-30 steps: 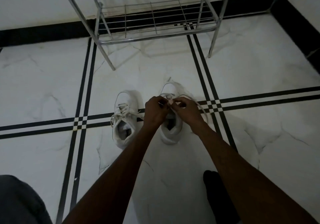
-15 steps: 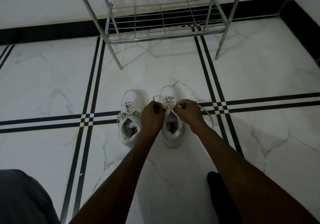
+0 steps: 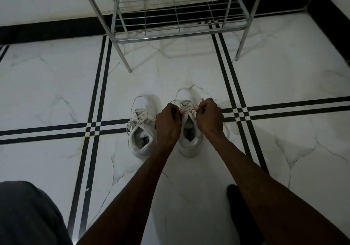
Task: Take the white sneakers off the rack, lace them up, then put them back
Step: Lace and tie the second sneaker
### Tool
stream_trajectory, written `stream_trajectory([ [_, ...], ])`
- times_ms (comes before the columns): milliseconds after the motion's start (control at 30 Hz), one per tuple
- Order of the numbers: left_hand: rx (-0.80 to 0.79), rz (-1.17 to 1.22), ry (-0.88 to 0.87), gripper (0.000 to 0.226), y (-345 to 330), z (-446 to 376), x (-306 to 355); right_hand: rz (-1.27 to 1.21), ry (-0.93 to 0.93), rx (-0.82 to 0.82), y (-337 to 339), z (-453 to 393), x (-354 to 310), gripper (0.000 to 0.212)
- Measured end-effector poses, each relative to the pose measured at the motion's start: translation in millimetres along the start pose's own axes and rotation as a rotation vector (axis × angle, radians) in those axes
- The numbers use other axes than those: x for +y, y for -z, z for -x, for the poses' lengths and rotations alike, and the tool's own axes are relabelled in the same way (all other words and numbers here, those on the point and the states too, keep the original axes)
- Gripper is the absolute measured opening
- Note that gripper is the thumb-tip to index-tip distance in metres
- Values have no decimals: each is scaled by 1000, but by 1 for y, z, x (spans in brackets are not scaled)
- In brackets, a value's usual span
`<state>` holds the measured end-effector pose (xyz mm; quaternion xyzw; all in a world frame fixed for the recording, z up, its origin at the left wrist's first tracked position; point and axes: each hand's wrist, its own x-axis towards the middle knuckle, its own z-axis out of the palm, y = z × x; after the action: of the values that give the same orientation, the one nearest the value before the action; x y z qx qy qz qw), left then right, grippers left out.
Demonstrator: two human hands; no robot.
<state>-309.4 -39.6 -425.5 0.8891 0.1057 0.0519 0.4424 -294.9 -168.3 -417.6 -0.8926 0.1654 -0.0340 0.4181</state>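
Limp, thin lace [image 3: 186,110] is pinched by left hand [image 3: 168,123] and right hand [image 3: 209,117] over right sneaker [image 3: 189,131]; best gripped near the eyelets.

text: none readable | left sneaker [image 3: 142,129] insole: dark label, too small to read

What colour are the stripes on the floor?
Black stripes crossing the white marble floor, seen in the head view.

Two white sneakers [image 3: 143,129] upright, side by side on floor; right sneaker [image 3: 190,131] laces pulled taut
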Motion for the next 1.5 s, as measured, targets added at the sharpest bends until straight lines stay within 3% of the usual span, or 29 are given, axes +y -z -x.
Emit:
stream_trajectory([
  [267,-38,-16,-13,9,-5,3,2,53,-20,-32,0,0,-5,11],
  [433,-59,33,31,27,-5,6,5,27,-94,-67,2,-3,-8,15],
  [567,-46,0,60,10,-1,5,10,48,-117,-110,8,-8,-11,18],
  [700,-87,161,76,18,0,6,8,18,-139,-121,16,-11,-11,15],
  [933,-243,458,182,20,19,-7,11,-470,-294,-235,21,-21,-11,11],
  [1067,-263,640,223,24,37,-19,32,-770,-334,-219,32,-28,-29,23],
  [1133,-240,671,161,24,45,-27,42,-725,-259,-213,37,-32,-36,23],
  [1267,-230,704,29,26,61,-40,62,-403,-31,-326,43,-30,-47,26],
  [1433,-237,605,-127,29,68,-52,72,-154,216,-738,54,-24,-63,26],
  [1500,-278,545,-137,30,65,-53,69,-79,252,-811,58,-24,-67,23],
])
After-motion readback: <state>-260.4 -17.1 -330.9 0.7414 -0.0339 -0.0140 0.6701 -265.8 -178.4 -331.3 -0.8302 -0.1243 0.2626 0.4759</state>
